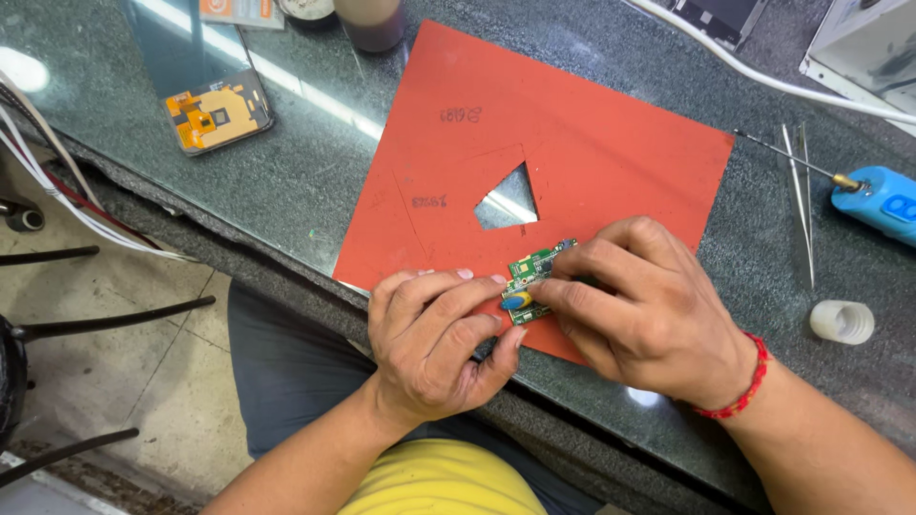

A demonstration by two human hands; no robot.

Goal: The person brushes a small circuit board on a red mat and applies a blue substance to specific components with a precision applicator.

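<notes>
Yellow cloth (439,482) at the bottom centre of the frame lies closest to the camera, with both forearms reaching up from it; just above, the left hand (434,339) curls its fingers narrowly, thumb and forefinger pinched on the lower edge of a small green circuit board (530,278); the right hand (639,305), a red thread bracelet (742,391) at its wrist, closes its fingertips on the board's right side, so both hands hold the one thing between them. That board sits at the centre of the frame, low over the near edge of an orange mat (572,143) with a triangular hole cut in it, on a dark stone counter (286,172).

As a judgement: the grip is fingertip-only, so a slip could drop the board off the counter edge; hard squeezing might bend it or knock off small parts.

The board looks thin, green, irregular in outline, dotted with small metallic parts, with a blue and yellow piece at its lower left.

Tweezers (800,200), a blue pen-like tool (878,200) and a white cap (842,321) lie at right; a phone screen part (218,114) lies upper left.
</notes>
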